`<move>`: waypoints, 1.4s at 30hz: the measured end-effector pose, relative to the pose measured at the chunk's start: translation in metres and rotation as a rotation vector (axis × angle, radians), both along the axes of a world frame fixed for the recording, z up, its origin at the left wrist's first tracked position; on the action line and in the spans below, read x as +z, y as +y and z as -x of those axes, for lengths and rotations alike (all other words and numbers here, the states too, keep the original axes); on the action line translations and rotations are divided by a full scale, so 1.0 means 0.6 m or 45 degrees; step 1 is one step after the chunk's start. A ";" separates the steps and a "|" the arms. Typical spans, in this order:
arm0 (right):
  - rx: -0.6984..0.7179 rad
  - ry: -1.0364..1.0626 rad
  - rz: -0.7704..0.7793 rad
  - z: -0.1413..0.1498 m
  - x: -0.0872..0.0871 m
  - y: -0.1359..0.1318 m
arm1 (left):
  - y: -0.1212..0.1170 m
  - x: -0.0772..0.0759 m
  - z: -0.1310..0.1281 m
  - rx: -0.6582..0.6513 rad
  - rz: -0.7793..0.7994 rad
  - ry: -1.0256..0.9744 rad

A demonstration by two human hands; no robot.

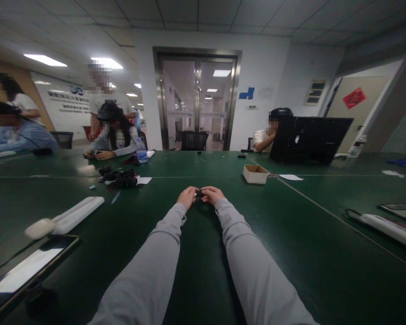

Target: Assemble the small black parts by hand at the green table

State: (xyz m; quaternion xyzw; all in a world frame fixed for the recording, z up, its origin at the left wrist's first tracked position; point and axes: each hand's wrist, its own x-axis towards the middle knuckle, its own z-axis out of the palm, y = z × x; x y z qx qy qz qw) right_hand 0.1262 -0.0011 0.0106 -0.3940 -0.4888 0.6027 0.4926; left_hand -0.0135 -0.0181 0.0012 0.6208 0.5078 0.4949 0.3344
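Both my arms reach forward over the green table (203, 253). My left hand (187, 197) and my right hand (213, 195) meet near the middle, their fingers closed on a small black object (199, 193) between them. A bright metallic bit shows at its left end, by my left fingertips. The object is too small to name, and the fingers cover part of it.
An open cardboard box (255, 175) stands right of my hands. A black monitor (309, 141) is behind it. Left lie black gear (118, 177), a water bottle (141, 151), a white power strip (77, 214) and a phone (34, 266). Several people are across the table.
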 end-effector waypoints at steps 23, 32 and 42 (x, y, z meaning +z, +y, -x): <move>-0.015 0.000 -0.016 0.000 -0.003 0.003 | 0.003 -0.002 0.002 -0.005 0.025 -0.035; -0.002 -0.006 -0.007 -0.001 0.002 -0.001 | -0.003 0.004 0.000 0.000 0.018 -0.019; -0.019 -0.007 0.005 0.000 0.000 0.001 | 0.000 0.000 0.000 -0.019 0.053 -0.040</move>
